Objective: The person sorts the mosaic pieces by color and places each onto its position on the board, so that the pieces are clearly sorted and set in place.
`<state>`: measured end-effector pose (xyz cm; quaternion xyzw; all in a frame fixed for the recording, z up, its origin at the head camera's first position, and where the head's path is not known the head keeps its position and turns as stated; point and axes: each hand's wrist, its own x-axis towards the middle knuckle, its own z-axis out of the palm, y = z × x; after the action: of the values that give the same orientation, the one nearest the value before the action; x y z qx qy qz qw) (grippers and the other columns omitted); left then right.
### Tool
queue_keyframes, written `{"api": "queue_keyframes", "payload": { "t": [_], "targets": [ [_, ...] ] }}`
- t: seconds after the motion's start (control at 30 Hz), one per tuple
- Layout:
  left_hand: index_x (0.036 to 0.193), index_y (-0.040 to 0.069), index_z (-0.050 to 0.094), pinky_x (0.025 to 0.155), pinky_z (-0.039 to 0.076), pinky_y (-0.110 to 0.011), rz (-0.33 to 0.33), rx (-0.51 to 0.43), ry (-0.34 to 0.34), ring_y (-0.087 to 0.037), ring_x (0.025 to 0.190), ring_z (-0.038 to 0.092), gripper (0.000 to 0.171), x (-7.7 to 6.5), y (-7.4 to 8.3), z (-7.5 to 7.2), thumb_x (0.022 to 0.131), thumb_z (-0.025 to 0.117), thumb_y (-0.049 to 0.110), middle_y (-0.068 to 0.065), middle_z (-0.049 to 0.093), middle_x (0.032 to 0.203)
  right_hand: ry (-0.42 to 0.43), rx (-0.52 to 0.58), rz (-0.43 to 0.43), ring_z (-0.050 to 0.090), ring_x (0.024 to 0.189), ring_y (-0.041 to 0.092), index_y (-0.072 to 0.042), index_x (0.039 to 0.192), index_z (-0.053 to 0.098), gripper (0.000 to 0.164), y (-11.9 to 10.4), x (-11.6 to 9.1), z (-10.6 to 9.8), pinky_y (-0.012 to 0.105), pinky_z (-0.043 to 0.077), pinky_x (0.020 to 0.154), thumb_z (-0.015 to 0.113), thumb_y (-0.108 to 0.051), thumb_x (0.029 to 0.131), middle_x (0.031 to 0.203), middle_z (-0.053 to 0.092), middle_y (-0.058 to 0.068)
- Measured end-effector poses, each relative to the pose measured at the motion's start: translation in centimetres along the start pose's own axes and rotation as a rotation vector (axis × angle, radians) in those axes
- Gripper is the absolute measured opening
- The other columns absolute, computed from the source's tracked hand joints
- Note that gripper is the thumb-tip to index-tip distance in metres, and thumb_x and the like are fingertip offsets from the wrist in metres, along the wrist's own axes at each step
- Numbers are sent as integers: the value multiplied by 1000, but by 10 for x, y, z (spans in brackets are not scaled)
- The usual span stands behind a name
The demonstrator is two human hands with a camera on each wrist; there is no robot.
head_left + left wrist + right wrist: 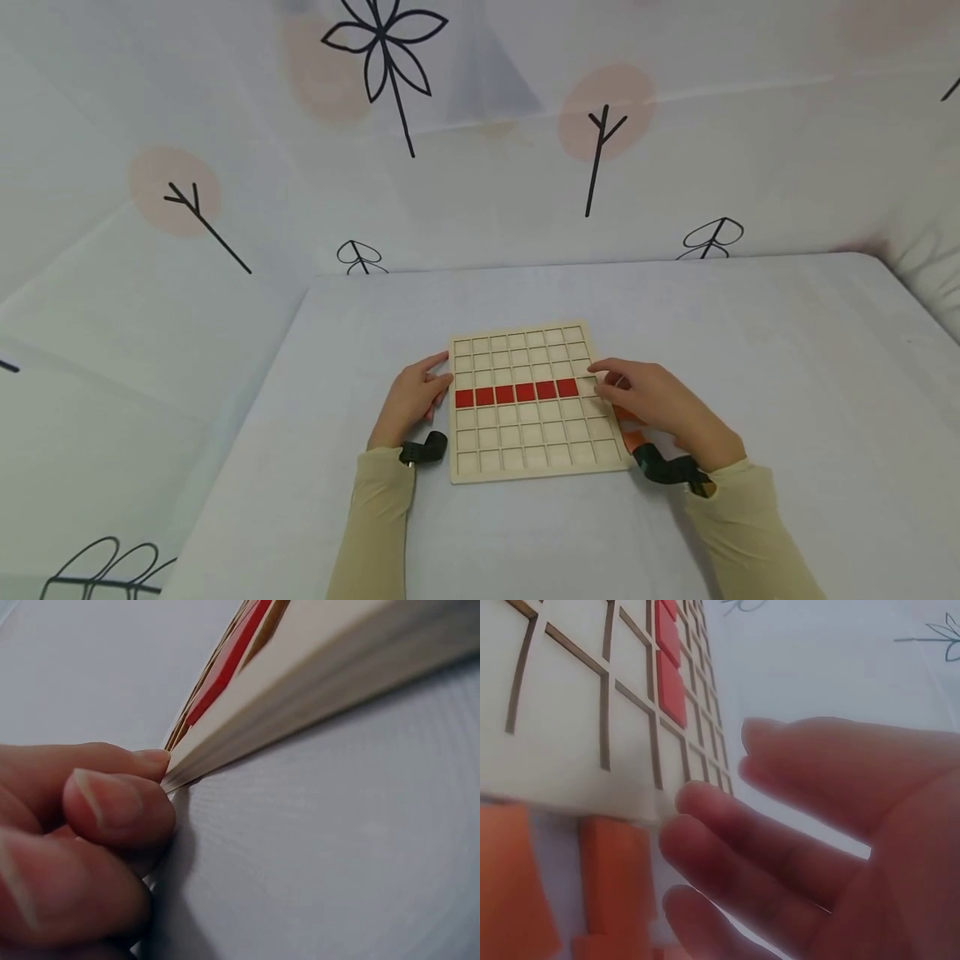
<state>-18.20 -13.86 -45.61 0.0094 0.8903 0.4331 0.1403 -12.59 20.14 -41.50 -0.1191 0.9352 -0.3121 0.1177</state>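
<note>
A pale wooden grid board [525, 476] lies on the white cloth, with a row of several red square tiles [525, 392] set in its cells. The row runs from the left column, and the cell at its right end is bare. My left hand [411, 398] touches the board's left side with its fingertips [154, 759], at the level of the red row. Over the right edge, my right hand [660, 404] holds its fingers apart and slightly bent, nothing between them. Beneath that hand, orange pieces [615, 874] lie along the board's right side, partly hidden from the head camera.
White cloth [825, 375] covers the table around the board. Behind and to the left hangs patterned fabric [480, 192] with line-drawn plants. Dark straps [663, 467] with curved mounts sit at both wrists.
</note>
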Motion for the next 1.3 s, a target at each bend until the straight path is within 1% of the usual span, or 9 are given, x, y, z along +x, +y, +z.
{"api": "queue_keyframes", "payload": {
  "t": [0.23, 0.43, 0.6, 0.73, 0.83, 1.03, 1.13, 1.3],
  "targets": [
    [133, 28, 43, 35, 32, -27, 4, 4, 3, -18, 34, 45, 47, 0, -1, -1, 87, 55, 33, -4, 51, 53, -2, -7, 26, 53, 83, 17, -14, 122, 53, 37, 3, -4, -8, 37, 42, 73, 54, -29, 89, 91, 58, 0],
    [132, 30, 43, 37, 35, -28, -8, 16, 1, -17, 34, 45, 47, 0, -4, 1, 87, 56, 34, -3, 51, 53, 33, -3, 54, 53, 85, 20, -13, 119, 55, 36, 10, -9, -11, 41, 43, 76, 55, -30, 88, 92, 59, 3],
    [133, 28, 42, 40, 38, -30, 24, 32, -5, -17, 34, 45, 47, -1, -6, 1, 88, 54, 34, -4, 51, 52, 25, 15, 103, 53, 86, 22, -13, 118, 55, 35, 17, -13, -18, 41, 45, 73, 54, -32, 89, 98, 59, 7],
    [133, 27, 42, 40, 39, -30, 46, 35, 2, -17, 34, 44, 47, 0, -5, 0, 88, 54, 34, -4, 51, 52, 33, 15, 102, 53, 87, 23, -11, 116, 56, 34, 24, -16, -25, 40, 45, 72, 53, -31, 89, 98, 59, 7],
    [133, 27, 42, 40, 39, -30, 45, 35, 6, -17, 34, 44, 47, 1, -5, 0, 88, 54, 34, -3, 51, 52, 26, 18, 103, 53, 86, 22, -10, 115, 56, 35, 28, -18, -29, 42, 45, 73, 53, -32, 89, 97, 59, 7],
    [133, 28, 42, 38, 37, -29, 35, 37, 8, -17, 34, 44, 47, 2, -6, 1, 88, 54, 34, -3, 51, 52, -1, 22, 141, 55, 80, 19, -7, 115, 55, 38, 33, -20, -34, 42, 46, 72, 52, -35, 89, 95, 59, 8],
    [133, 29, 42, 40, 38, -29, 32, 37, 9, -17, 34, 44, 46, 2, -6, 1, 88, 55, 34, -3, 51, 52, -20, 27, 159, 56, 78, 18, -6, 115, 54, 41, 35, -22, -35, 42, 46, 73, 52, -37, 89, 94, 60, 7],
    [133, 28, 42, 40, 38, -30, 37, 34, 10, -17, 34, 44, 47, 1, -5, 1, 88, 54, 34, -3, 51, 52, -31, 6, 176, 55, 81, 20, -6, 114, 55, 44, 41, -24, -36, 42, 45, 72, 51, -41, 88, 95, 60, 8]
  ]
}}
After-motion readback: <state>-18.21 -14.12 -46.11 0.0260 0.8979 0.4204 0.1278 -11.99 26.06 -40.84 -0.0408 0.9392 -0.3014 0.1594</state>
